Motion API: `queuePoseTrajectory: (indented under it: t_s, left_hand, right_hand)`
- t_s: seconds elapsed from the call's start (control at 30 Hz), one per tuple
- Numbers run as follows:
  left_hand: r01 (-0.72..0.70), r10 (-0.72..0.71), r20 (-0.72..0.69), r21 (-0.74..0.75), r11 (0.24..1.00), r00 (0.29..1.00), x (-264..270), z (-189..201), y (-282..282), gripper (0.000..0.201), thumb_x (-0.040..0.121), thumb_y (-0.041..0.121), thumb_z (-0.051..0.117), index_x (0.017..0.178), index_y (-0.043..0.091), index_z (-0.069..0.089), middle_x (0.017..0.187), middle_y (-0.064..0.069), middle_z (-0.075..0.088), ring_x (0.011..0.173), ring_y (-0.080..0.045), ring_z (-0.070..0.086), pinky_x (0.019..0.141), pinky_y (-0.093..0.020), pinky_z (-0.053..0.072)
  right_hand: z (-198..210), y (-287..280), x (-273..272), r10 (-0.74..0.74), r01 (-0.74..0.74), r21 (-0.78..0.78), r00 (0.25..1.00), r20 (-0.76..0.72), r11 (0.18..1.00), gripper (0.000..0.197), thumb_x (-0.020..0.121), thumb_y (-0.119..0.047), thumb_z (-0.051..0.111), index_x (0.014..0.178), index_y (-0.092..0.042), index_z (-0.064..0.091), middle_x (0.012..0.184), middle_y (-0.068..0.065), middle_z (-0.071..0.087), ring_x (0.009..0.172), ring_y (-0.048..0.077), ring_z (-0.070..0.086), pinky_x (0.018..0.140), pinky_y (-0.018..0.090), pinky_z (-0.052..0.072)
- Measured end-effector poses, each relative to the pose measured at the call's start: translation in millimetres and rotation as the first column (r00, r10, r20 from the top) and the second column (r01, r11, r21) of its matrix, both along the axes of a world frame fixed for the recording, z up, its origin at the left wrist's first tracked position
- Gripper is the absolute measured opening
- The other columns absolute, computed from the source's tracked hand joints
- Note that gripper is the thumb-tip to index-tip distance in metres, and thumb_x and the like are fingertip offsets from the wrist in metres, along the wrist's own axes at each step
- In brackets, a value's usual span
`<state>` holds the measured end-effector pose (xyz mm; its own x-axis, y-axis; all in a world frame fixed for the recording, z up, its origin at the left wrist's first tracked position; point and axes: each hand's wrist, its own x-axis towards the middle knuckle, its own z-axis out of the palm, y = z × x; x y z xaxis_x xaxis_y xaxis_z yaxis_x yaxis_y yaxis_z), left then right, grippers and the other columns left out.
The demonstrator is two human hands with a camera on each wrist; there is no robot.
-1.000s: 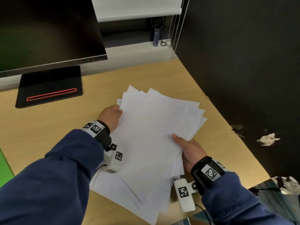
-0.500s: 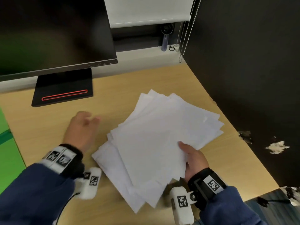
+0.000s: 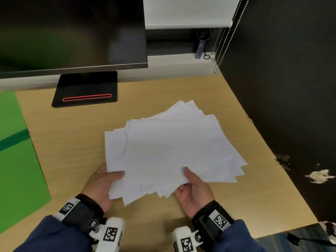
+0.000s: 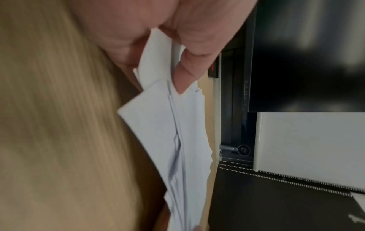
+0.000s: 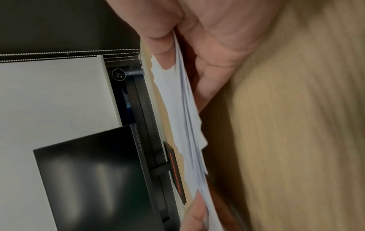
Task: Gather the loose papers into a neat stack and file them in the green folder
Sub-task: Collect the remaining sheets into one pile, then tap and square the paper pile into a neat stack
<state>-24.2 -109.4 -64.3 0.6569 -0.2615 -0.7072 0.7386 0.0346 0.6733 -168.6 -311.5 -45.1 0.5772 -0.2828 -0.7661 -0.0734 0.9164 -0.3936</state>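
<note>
A fanned, uneven bunch of several white papers [image 3: 172, 148] is held just above the wooden desk [image 3: 72, 142]. My left hand [image 3: 107, 180] pinches its near left corner, thumb on top and fingers beneath. My right hand [image 3: 192, 186] pinches the near right edge the same way. In the left wrist view the thumb presses the papers [image 4: 168, 125] from above. The right wrist view shows the papers [image 5: 185, 109] edge-on between thumb and fingers. The green folder [image 3: 16, 157] lies flat at the desk's left edge, apart from the papers.
A black monitor [image 3: 72, 31] on a black base [image 3: 85, 88] with a red slot stands at the back left. A dark partition wall [image 3: 287, 79] borders the desk on the right. Blind cords [image 3: 221, 42] hang at the back corner.
My left hand let go of the far left side, swung out left, then came back to pinch the near left corner. The papers turned and shifted nearer. The green folder came into view.
</note>
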Motion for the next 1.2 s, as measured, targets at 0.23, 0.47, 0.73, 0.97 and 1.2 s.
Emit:
queuePoseTrajectory:
  t_s: [0.23, 0.47, 0.73, 0.97, 1.2]
  left_hand:
    - [0.112, -0.129, 0.112, 0.147, 0.983, 0.985, 39, 12, 35, 0.052, 0.083, -0.014, 0.060, 0.133, 0.001, 0.058, 0.126, -0.023, 0.066, 0.109, -0.040, 0.064, 0.077, -0.046, 0.059]
    - [0.216, -0.236, 0.057, 0.234, 0.948, 0.970, 62, 22, 48, 0.050, 0.085, -0.014, 0.059, 0.130, 0.007, 0.059, 0.127, -0.023, 0.066, 0.113, -0.043, 0.063, 0.094, -0.053, 0.049]
    - [0.226, -0.254, 0.102, 0.233, 0.946, 0.962, 51, 33, 11, 0.046, 0.082, 0.010, 0.075, 0.127, 0.013, 0.064, 0.117, -0.015, 0.073, 0.109, -0.037, 0.067, 0.096, -0.052, 0.051]
    - [0.178, -0.210, 0.126, 0.230, 0.957, 0.969, 52, 29, -3, 0.043, 0.085, 0.010, 0.073, 0.128, 0.011, 0.064, 0.120, -0.014, 0.071, 0.112, -0.034, 0.065, 0.103, -0.054, 0.047]
    - [0.036, -0.128, 0.230, 0.366, 0.930, 0.965, 55, 34, -7, 0.040, 0.085, 0.015, 0.075, 0.123, 0.007, 0.064, 0.115, -0.013, 0.070, 0.106, -0.034, 0.065, 0.099, -0.052, 0.049]
  right_hand:
    - [11, -66, -36, -0.026, 0.030, -0.025, 0.986, 0.167, 0.999, 0.059, 0.097, -0.053, 0.046, 0.135, -0.009, 0.058, 0.135, 0.022, 0.064, 0.122, 0.044, 0.061, 0.109, 0.062, 0.040]
    - [23, -106, -6, 0.319, -0.387, -0.430, 0.921, -0.223, 0.816, 0.029, 0.099, -0.034, 0.056, 0.122, -0.017, 0.062, 0.119, 0.006, 0.071, 0.097, 0.023, 0.070, 0.073, 0.040, 0.056]
    - [17, -101, 23, 0.424, -0.534, -0.562, 0.845, -0.326, 0.631, 0.035, 0.098, -0.025, 0.061, 0.132, -0.019, 0.055, 0.123, 0.005, 0.070, 0.107, 0.024, 0.069, 0.088, 0.039, 0.056]
    - [10, -93, 40, 0.438, -0.601, -0.672, 0.792, -0.426, 0.432, 0.043, 0.094, -0.027, 0.067, 0.133, -0.021, 0.051, 0.124, 0.000, 0.068, 0.104, 0.016, 0.067, 0.083, 0.029, 0.054]
    - [12, -88, 35, 0.425, -0.684, -0.721, 0.688, -0.588, 0.108, 0.047, 0.096, -0.025, 0.059, 0.141, -0.028, 0.045, 0.125, -0.005, 0.064, 0.112, 0.018, 0.062, 0.095, 0.033, 0.050]
